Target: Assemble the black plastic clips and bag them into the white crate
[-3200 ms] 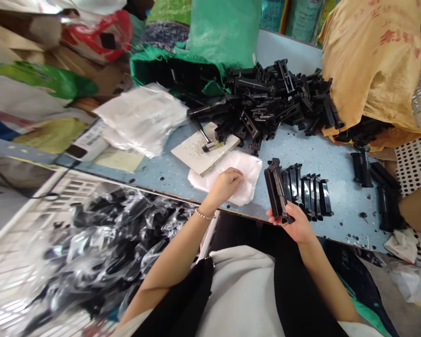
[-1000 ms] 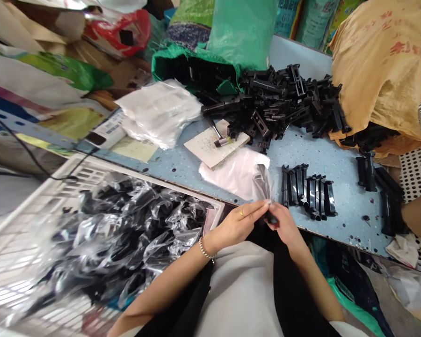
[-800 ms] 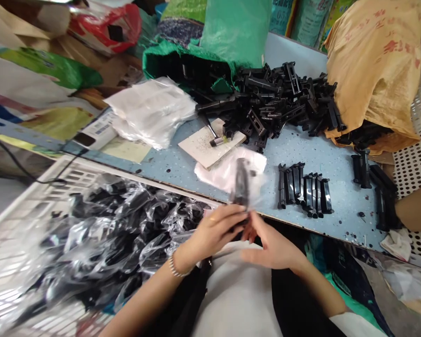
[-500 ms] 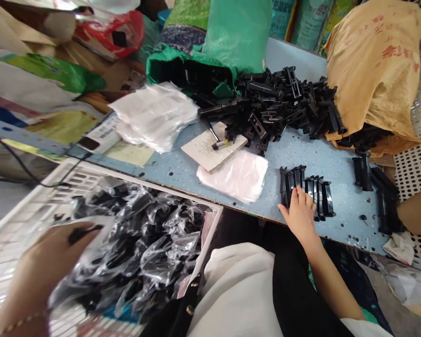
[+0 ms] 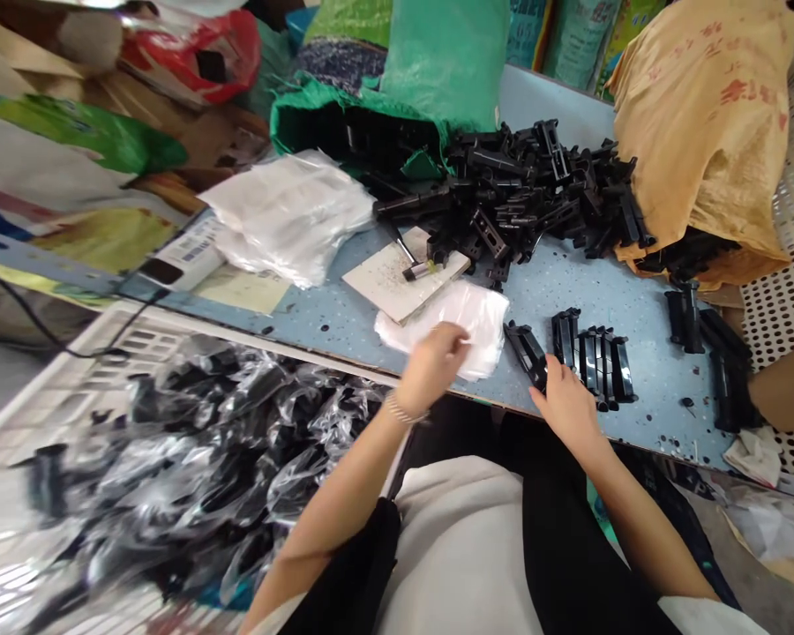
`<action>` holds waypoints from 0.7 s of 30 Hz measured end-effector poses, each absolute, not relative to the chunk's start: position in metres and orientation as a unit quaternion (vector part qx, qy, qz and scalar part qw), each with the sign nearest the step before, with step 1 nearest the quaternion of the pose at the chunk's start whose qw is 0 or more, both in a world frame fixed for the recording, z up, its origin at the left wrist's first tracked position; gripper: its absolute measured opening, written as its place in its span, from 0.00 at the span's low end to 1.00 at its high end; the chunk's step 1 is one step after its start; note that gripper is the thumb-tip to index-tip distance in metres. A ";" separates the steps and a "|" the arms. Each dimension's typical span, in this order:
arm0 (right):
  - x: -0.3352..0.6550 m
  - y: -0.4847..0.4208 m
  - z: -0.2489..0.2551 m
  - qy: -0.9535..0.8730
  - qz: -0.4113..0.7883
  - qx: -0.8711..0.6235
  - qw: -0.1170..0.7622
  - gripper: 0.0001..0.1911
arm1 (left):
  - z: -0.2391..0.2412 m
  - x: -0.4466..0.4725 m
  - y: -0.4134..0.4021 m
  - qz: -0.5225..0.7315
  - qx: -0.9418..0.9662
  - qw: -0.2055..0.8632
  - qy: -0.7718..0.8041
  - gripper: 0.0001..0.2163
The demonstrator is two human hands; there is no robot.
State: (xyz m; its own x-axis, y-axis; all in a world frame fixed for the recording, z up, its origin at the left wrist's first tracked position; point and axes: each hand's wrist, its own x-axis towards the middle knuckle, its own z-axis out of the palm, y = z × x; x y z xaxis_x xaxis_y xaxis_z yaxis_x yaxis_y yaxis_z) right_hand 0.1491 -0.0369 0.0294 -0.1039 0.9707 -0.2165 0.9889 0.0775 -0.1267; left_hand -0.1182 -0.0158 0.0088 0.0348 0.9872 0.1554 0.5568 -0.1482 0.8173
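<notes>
My left hand (image 5: pixel 435 362) hovers over the near edge of a small stack of clear plastic bags (image 5: pixel 471 319) on the blue table (image 5: pixel 569 273). Its fingers are curled and smeared by motion. My right hand (image 5: pixel 565 399) rests at the left end of a row of black plastic parts (image 5: pixel 595 357) and grips one black part (image 5: pixel 528 351), which is tilted away from the row.
A big heap of black parts (image 5: pixel 535 185) spills from a green sack (image 5: pixel 430 79); a yellow sack (image 5: pixel 701 115) lies at right. A white crate of bagged parts (image 5: pixel 172 459) stands at left. More bags (image 5: pixel 291 212), a white tile (image 5: pixel 397 278) and another person's arm (image 5: pixel 787 392) are nearby.
My left hand dropped a bagged part into the crate and came back to the bag stack. My right hand pulled one black part loose from the end of the row.
</notes>
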 end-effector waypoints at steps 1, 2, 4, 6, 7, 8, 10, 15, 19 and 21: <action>0.155 -0.036 0.028 0.718 -0.154 0.678 0.007 0.28 | 0.002 -0.093 -0.002 0.349 0.691 0.241 0.585 0.08; 0.163 -0.036 0.027 0.699 -0.203 0.685 -0.032 0.27 | -0.004 -0.077 0.009 0.322 0.709 0.209 0.592 0.07; 0.180 -0.038 0.025 0.629 -0.339 0.685 -0.143 0.26 | -0.016 -0.067 0.022 0.290 0.715 0.195 0.605 0.04; 0.189 -0.039 0.024 0.520 -0.485 0.645 -0.281 0.24 | -0.023 -0.078 0.027 0.308 0.698 0.257 0.593 0.07; 0.189 -0.039 0.023 0.463 -0.545 0.610 -0.342 0.23 | -0.024 -0.087 0.027 0.329 0.683 0.300 0.579 0.08; 0.185 -0.037 0.024 0.413 -0.593 0.569 -0.393 0.21 | -0.024 -0.096 0.026 0.350 0.663 0.340 0.567 0.09; 0.168 -0.030 0.025 0.340 -0.667 0.484 -0.453 0.17 | -0.020 -0.109 0.024 0.385 0.612 0.395 0.566 0.10; 0.104 0.008 0.021 0.201 -0.792 0.332 -0.471 0.15 | -0.013 -0.111 0.026 0.402 0.589 0.424 0.558 0.10; 0.071 0.032 0.000 0.159 -0.782 0.328 -0.505 0.14 | -0.016 -0.113 0.022 0.417 0.596 0.407 0.552 0.08; 0.069 0.034 -0.008 0.151 -0.759 0.351 -0.526 0.13 | -0.018 -0.116 0.016 0.427 0.575 0.400 0.572 0.08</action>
State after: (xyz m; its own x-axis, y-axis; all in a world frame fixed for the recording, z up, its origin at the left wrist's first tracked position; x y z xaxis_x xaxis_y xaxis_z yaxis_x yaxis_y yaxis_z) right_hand 0.0695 0.0338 -0.0084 -0.1990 0.9057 -0.3743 -0.6932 -0.4001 -0.5995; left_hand -0.1164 0.0161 -0.0182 -0.0184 0.9993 0.0332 0.3170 -0.0256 0.9481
